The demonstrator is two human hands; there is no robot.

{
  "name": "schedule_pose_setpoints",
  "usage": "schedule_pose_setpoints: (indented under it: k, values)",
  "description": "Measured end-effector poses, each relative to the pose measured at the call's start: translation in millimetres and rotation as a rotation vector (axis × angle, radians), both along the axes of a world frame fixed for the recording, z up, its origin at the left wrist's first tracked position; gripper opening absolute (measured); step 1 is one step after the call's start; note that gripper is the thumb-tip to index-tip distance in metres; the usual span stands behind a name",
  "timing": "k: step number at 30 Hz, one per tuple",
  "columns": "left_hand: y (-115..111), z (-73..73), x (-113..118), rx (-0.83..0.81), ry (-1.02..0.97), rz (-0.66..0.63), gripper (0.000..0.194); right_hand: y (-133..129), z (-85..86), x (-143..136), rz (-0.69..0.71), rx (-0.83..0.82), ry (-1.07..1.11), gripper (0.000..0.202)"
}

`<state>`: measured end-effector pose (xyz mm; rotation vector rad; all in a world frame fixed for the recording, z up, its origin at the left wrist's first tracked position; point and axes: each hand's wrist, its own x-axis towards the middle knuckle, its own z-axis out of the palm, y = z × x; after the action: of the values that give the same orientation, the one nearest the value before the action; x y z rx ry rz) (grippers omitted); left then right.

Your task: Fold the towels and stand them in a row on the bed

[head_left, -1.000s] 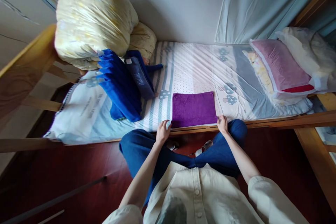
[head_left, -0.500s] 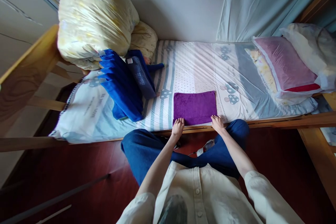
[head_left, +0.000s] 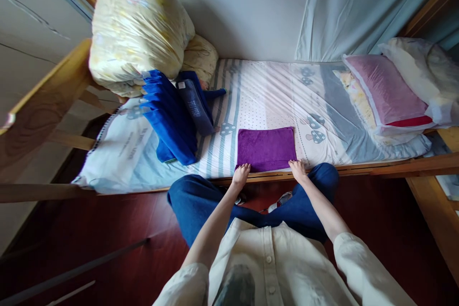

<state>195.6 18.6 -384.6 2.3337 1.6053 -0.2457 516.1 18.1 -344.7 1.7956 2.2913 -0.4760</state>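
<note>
A purple towel (head_left: 266, 148) lies flat as a rectangle at the near edge of the bed. My left hand (head_left: 241, 174) is closed on its near left corner, and my right hand (head_left: 297, 170) pinches the near right corner. The thumbs and parts of the fingertips are hard to make out at this size. Left of the towel, a stack of folded blue towels (head_left: 170, 119) leans in overlapping layers. Beside it is a darker blue folded towel (head_left: 195, 107) with a white tag.
Bulky yellow bedding (head_left: 139, 33) is piled at the left end of the bed. A pink pillow (head_left: 389, 88) in clear wrapping lies at the right end. The wooden bed rail (head_left: 394, 166) runs along the front, above a dark red floor (head_left: 132, 234). A pale curtain (head_left: 344, 14) hangs behind.
The view has shifted slightly. Both hands stay at the purple towel's near corners, and the towel lies as before.
</note>
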Motion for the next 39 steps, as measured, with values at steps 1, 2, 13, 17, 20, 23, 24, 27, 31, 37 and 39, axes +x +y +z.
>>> schedule_pose_setpoints:
  k: [1, 2, 13, 17, 20, 23, 24, 27, 31, 37, 39]
  values:
    - [-4, 1.7, -1, -0.012, -0.001, -0.002, 0.058, -4, 2.0, 0, -0.013, -0.008, -0.005, 0.047]
    - [-8, 3.4, -2, -0.024, -0.005, -0.001, 0.059, -8, 3.8, 0, -0.028, -0.016, -0.010, 0.048]
    - [2, 24.9, -18, -0.145, -0.160, 0.138, 0.055, 7, 12.7, 20, -0.184, -0.089, 0.123, 0.042]
    - [19, 30.7, -30, -0.151, -0.335, 0.334, 0.041, 21, 4.1, 33, -0.336, -0.039, 0.450, 0.027]
    - [22, 31.2, -36, -0.160, -0.395, 0.544, 0.032, 24, -7.3, 35, -0.445, 0.016, 0.574, 0.027]
    - [20, 29.7, -36, -0.164, -0.438, 0.693, 0.029, 23, -19.1, 33, -0.544, 0.051, 0.703, 0.032]
    - [19, 29.2, -35, -0.163, -0.453, 0.724, 0.029, 22, -22.4, 32, -0.564, 0.060, 0.737, 0.036]
    - [17, 27.7, -31, -0.148, -0.488, 0.785, 0.027, 21, -29.4, 32, -0.602, 0.092, 0.773, 0.043]
    - [21, 26.8, -31, -0.113, -0.505, 0.830, 0.026, 21, -33.3, 37, -0.627, 0.135, 0.737, 0.046]
    - [25, 22.7, -37, -0.107, -0.479, 0.886, 0.028, 22, -39.6, 41, -0.653, 0.114, 0.701, 0.049]
    - [24, 20.1, -38, -0.128, -0.472, 0.893, 0.029, 22, -42.2, 41, -0.658, 0.119, 0.680, 0.051]
